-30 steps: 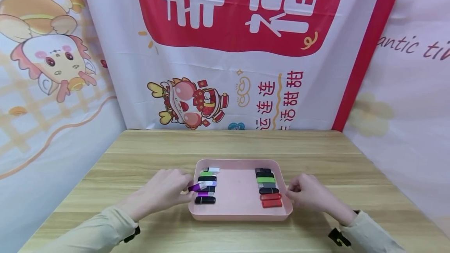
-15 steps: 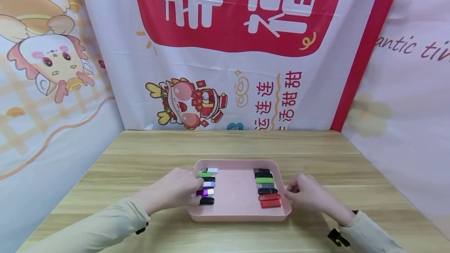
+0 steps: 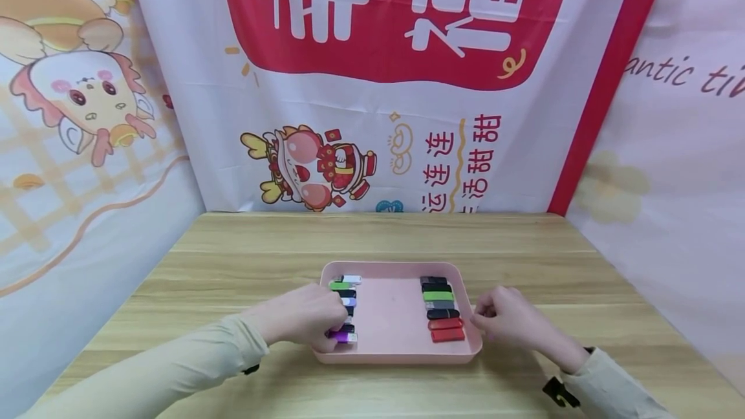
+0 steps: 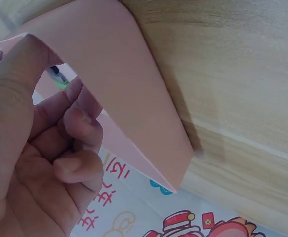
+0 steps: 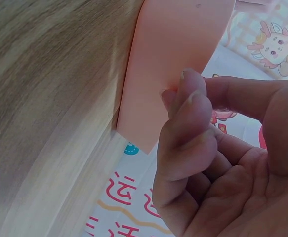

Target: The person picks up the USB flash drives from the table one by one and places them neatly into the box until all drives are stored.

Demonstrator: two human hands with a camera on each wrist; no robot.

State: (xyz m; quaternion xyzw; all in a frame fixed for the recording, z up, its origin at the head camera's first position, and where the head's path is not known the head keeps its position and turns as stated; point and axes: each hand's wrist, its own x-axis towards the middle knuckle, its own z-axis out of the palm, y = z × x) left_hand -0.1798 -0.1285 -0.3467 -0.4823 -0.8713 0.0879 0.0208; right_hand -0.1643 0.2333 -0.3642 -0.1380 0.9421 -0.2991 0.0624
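A shallow pink tray on the table holds two columns of USB flash drives. My left hand reaches over its left wall and pinches a purple USB flash drive at the near end of the left column. The fingers hide part of that column. In the left wrist view, the thumb and index finger pass behind the tray wall, tips hidden, while the other fingers curl. At the tray's right wall, my right hand has curled fingers, its thumb and index tips meeting against the outer side.
Along the tray's right side lie black, green and grey drives and two red ones. A white drive heads the left column, above a green one. The wooden table meets a printed cloth backdrop at the back.
The left hand has carried the purple flash drive from the left rim over the column and down to its near end. The right hand stays at the tray's right wall.
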